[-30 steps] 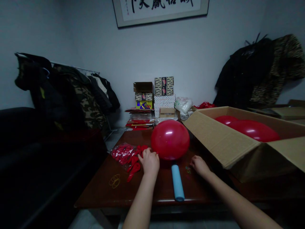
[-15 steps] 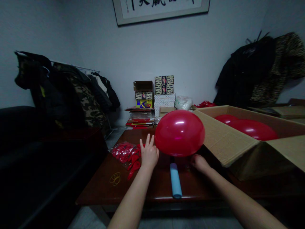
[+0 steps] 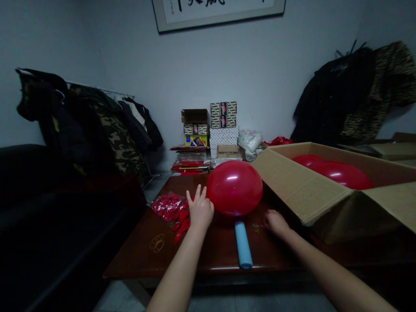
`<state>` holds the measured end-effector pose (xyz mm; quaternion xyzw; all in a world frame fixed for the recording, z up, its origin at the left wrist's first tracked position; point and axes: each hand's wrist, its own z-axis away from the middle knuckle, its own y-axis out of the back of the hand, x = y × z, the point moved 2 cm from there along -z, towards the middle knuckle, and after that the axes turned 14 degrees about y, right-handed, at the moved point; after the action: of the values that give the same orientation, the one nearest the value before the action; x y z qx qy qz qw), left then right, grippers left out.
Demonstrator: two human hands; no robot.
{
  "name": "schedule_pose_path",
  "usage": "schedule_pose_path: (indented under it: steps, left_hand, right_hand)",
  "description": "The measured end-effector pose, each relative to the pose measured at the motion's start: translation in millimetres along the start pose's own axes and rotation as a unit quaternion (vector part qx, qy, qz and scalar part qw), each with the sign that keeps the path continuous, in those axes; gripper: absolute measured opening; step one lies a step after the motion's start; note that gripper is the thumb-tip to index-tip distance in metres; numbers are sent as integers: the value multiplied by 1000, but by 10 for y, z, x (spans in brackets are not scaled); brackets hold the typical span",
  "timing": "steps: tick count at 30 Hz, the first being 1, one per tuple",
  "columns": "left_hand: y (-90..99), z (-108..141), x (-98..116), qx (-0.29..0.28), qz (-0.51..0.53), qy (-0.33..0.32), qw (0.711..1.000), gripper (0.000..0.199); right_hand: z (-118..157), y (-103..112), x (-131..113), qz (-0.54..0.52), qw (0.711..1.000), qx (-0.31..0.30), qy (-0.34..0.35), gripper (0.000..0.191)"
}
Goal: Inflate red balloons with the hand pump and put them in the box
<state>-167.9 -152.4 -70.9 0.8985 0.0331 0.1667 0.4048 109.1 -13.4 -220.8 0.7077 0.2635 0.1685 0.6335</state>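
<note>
L hand (image 3: pixel 199 209) fingers (image 3: pixel 196 194) open beside round red latex balloon (image 3: pixel 234 188), R hand (image 3: pixel 275 223) curled, grip unclear; unheld balloon could roll off dark wood surface (image 3: pixel 139 260).

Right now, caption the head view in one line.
Left hand and right hand flank a red balloon beside a blue tube on a wooden table.
</note>
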Motion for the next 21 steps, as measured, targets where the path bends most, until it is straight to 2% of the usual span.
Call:
schedule_pose_path:
  steps: [5,10,13,17,19,21]
  left_hand:
    - [-5,30,59,3,-22,-24,999,27]
    - [-7,56,150,-1,-52,-73,996,19]
    - [-7,84,189,-5,-66,-103,992,18]
    - [20,87,245,-4,-77,-129,989,21]
    - [48,63,278,-5,-77,-130,988,22]
    - [90,33,307,-4,-73,-126,989,22]
  right_hand:
    - [76,-61,-74,-2,997,-21,77,35]
    - [127,5,-229,-17,991,43,128,36]
    - [114,283,-377,-34,979,126,155,22]
    - [34,913,-688,-64,944,243,215,14]
    - [-39,1204,-911,-77,924,268,263,13]
    - [-132,1404,-1155,-83,905,270,317,11]
